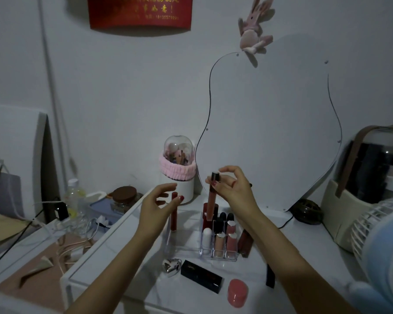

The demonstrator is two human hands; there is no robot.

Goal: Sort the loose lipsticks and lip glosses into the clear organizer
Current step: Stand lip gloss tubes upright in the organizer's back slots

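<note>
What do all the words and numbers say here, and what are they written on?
"18135579221": small gold digits, read with some doubt, on the bottom edge of the red paper banner on the wall.
Gold Chinese characters in two rows on the same banner: too blurred to read, and the top row is cut off.
Black rectangular lipstick box on the white table: faint dark print, unreadable.
Lipsticks in the clear plastic organizer: no text visible.

Fan (pixel 381 252) cut off at right edge; red banner's (pixel 140 11) small lettering perhaps unreadable.
</note>
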